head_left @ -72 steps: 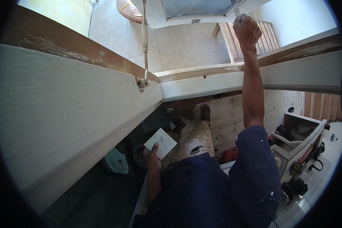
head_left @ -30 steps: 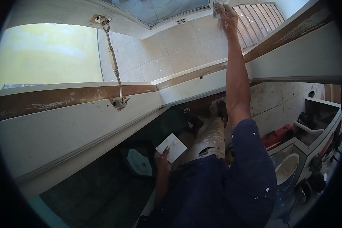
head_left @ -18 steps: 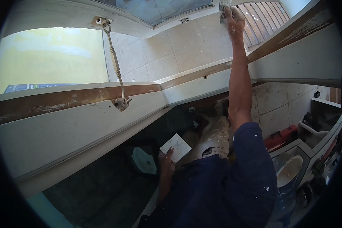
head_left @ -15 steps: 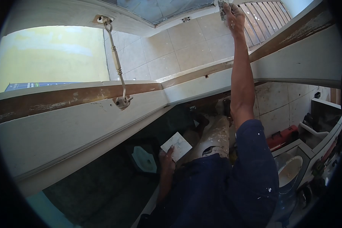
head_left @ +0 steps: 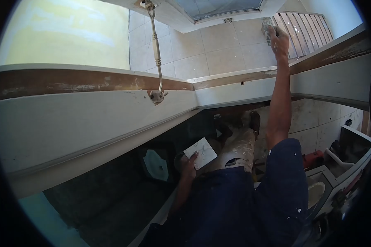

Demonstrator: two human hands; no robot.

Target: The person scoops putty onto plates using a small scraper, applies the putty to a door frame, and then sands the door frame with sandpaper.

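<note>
A partly covered flat scraper (head_left: 266, 32) is gripped in the right hand (head_left: 279, 40) near the window sash (head_left: 212, 24) (cut off above; contact unclear); the left hand (head_left: 188, 167) clasps a white board (head_left: 203, 152), underside hidden, by the pale trousers (head_left: 240, 149); the scraper appears lower in view than before.

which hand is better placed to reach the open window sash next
Probably the right hand: extended beyond the window frame, it is nearer the window sash and holds what looks like a scraper. The left hand is farther back, holding a white square board.
</note>
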